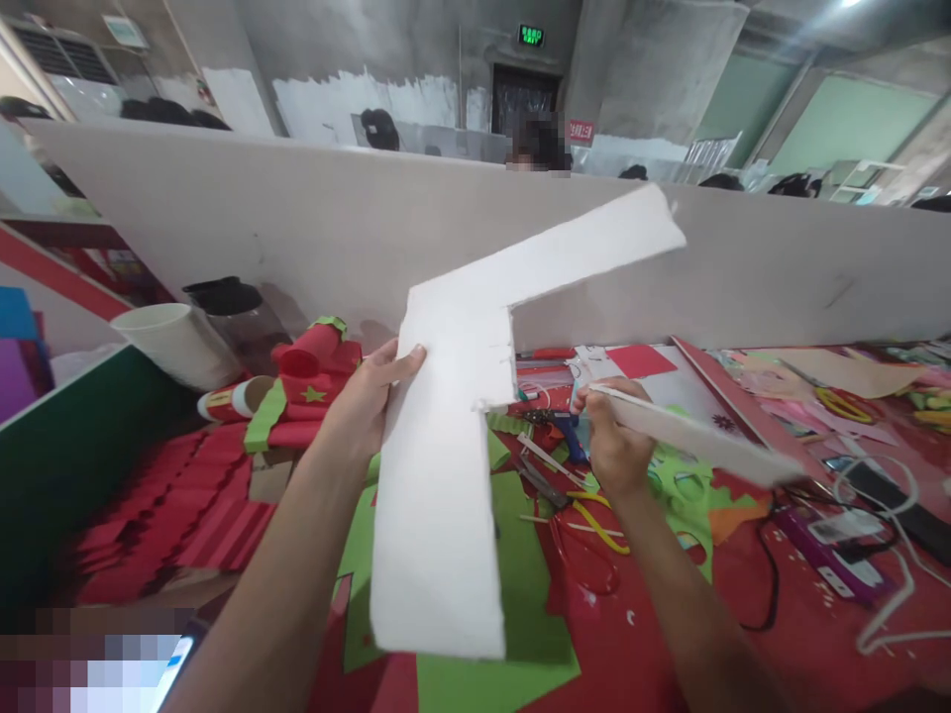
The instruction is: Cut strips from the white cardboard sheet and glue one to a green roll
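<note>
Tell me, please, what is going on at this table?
A person holds a big angled white foam piece up over the table in the left hand, thumb on its face. The right hand grips a narrower white strip that points off to the right. Below them lie green paper, red paper and yellow-handled scissors. A pale divider board stands behind.

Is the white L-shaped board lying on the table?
No, the left hand holds the white L-shaped board up above the table, while the right hand grips a white strip.
</note>
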### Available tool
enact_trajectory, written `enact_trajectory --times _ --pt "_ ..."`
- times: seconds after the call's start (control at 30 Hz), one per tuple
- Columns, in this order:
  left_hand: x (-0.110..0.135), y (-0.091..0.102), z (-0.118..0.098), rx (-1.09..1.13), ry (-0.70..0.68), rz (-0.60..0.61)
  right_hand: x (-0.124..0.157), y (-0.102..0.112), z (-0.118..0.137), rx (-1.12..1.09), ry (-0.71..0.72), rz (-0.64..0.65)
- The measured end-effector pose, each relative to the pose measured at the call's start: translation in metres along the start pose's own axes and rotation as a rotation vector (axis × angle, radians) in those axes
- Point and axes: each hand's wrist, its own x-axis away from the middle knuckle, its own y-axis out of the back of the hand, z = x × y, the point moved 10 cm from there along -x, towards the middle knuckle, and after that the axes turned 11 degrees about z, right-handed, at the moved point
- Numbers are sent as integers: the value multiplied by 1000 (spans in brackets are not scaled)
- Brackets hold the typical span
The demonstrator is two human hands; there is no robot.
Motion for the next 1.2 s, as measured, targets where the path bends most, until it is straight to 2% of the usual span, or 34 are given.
enact_trajectory --times 0.1,0.2,0.37,0.47,0.6,0.7,0.77,0.87,0.97,1.07,1.2 --pt "7 1 -17 -96 -59 -20 2 -20 -27 -270 -223 93" --pt "9 0 -18 -172 -18 -17 8 -34 -38 -417 -345 133" --pt "10 9 -9 -221 83 -21 17 -43 -52 -497 -472 132" --pt "11 21 -11 -222 62 -123 20 -51 -57 -475 -497 197" --pt "12 31 -16 -194 -20 -253 28 -70 -50 -426 -500 393" --pt "11 27 -15 -200 -60 -257 43 -87 -45 -432 -568 599" --pt "9 17 -12 -225 -80 -210 53 -91 -47 -386 -643 687" --pt "6 -3 -7 -293 -97 -84 56 -85 -56 -222 -700 679" --pt "7 -17 -4 -370 -58 31 42 -67 -59 -152 -673 542" --pt "11 -19 -11 -468 -12 110 21 -38 -57 -178 -648 393" --pt "20 -14 -33 -704 -50 155 9 7 -62 -87 -774 344"
